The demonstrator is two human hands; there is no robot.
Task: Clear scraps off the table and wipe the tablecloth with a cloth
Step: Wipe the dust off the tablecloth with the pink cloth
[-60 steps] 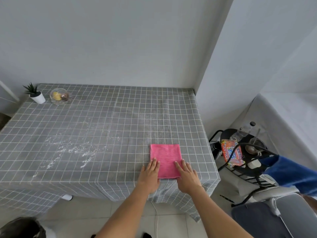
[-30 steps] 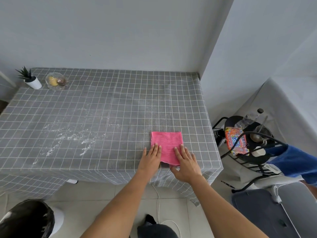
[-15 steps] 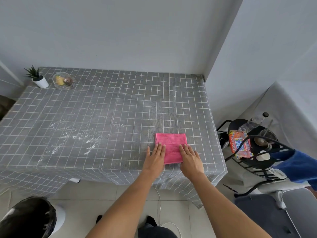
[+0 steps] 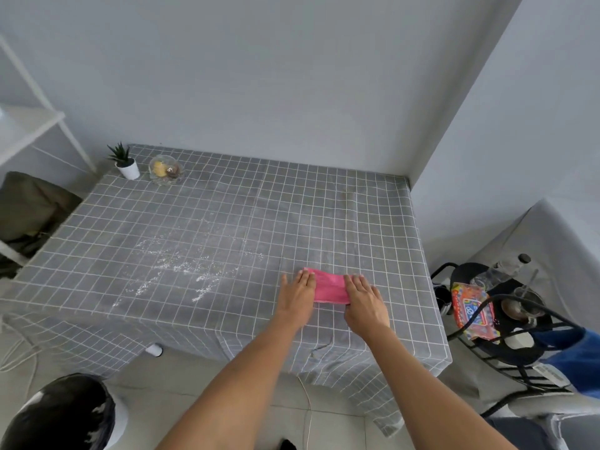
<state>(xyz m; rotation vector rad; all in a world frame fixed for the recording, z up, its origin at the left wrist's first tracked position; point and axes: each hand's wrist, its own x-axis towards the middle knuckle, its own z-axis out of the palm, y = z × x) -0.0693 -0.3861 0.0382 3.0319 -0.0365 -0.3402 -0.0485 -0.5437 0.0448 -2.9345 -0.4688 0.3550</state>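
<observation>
A folded pink cloth (image 4: 329, 286) lies on the grey checked tablecloth (image 4: 227, 222), near the table's front right. My left hand (image 4: 297, 292) presses flat on the cloth's left part and my right hand (image 4: 365, 298) presses flat on its right part. Only the strip between the hands shows. White crumbs (image 4: 181, 271) are scattered across the tablecloth to the left of the hands.
A small potted plant (image 4: 125, 162) and a glass bowl (image 4: 166, 170) with food stand at the back left corner. A black wire rack (image 4: 506, 319) with a colourful packet stands right of the table. A black bin (image 4: 61, 417) sits on the floor, front left.
Both hands have slid up over the pink cloth, covering more of it, and the cloth has moved further onto the table. The camera view has shifted back and up.
</observation>
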